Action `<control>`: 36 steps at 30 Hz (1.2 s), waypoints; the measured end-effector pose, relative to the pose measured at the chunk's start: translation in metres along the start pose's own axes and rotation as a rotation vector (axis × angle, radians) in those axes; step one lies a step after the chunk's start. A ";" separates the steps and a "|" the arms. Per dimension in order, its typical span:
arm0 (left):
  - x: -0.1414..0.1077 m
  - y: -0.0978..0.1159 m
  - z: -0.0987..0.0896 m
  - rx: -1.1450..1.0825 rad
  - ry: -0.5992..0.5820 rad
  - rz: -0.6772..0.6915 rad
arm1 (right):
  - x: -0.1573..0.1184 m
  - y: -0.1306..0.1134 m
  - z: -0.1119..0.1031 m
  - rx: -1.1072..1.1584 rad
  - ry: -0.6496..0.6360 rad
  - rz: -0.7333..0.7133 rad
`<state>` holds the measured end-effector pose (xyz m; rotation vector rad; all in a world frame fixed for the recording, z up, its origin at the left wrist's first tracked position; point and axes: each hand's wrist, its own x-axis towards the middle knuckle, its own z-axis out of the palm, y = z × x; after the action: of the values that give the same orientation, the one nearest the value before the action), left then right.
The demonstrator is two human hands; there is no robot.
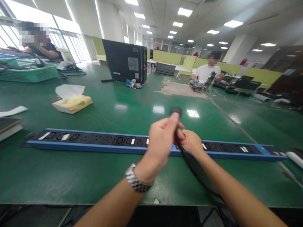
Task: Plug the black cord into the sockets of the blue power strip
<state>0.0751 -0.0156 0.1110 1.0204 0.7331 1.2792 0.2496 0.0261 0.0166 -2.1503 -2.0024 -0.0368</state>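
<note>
A long blue and black power strip (94, 140) lies across the green table (118, 107) in front of me. My left hand (162, 138) is closed around a black plug (176, 111) whose head sticks up above my thumb, held just above the strip's middle. My right hand (190, 142) pinches the black cable (196, 175) right below the plug. The cable runs down past my right forearm and off the table's near edge.
A tissue pack (72, 103) lies at the left, a green basket (30, 73) behind it. A black computer case (125, 61) stands at the back centre. One person sits at the far left, another at the far right with equipment. A white object (294, 157) sits by the strip's right end.
</note>
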 end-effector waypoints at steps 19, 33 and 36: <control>-0.012 -0.045 -0.119 0.558 0.273 -0.245 | 0.002 -0.003 0.002 -0.025 0.105 -0.033; -0.022 -0.064 -0.110 0.560 0.468 -0.198 | 0.000 -0.005 0.001 -0.067 0.110 -0.049; -0.024 -0.057 -0.105 0.514 0.515 -0.063 | 0.000 -0.005 0.002 -0.076 0.107 -0.042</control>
<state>0.0000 -0.0176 0.0144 1.0637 1.5361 1.3433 0.2442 0.0270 0.0158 -2.1028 -2.0155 -0.2324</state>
